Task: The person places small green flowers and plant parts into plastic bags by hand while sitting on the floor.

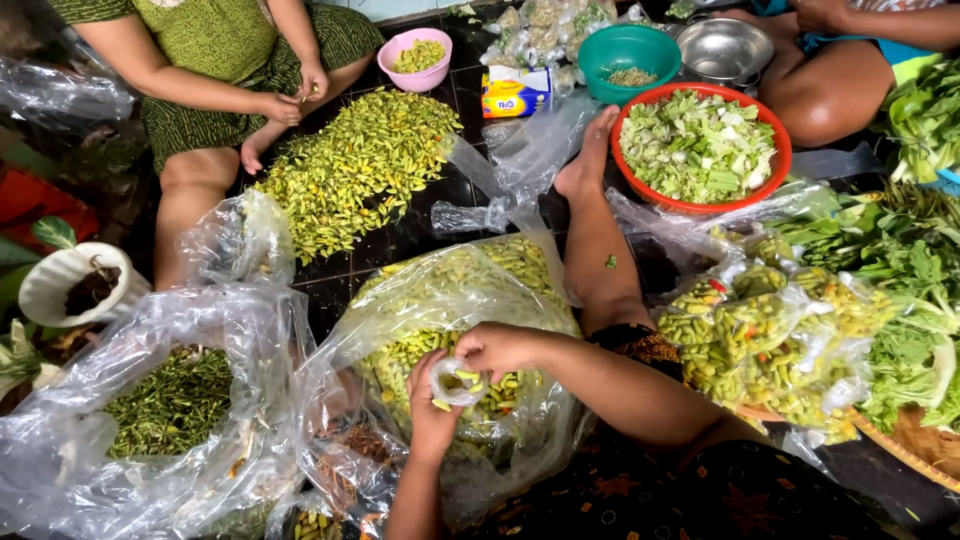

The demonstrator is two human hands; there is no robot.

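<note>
Both my hands hold a small clear plastic bag (458, 381) with a few yellow-green chillies inside. My left hand (430, 400) grips it from below and my right hand (497, 347) pinches its top edge. They hover over a large clear bag of chillies (470, 300) open in front of me. My bare leg and foot (590, 165) stretch out past it on the dark tiled floor.
A heap of loose chillies (350, 165) lies on the floor before a seated person in green. A red bowl of chopped greens (697, 145), teal bowl (628, 55), pink bowl (416, 57), steel bowl (724, 50), packed small bags (760, 340), leafy greens (910, 280), a bag of stems (170, 400).
</note>
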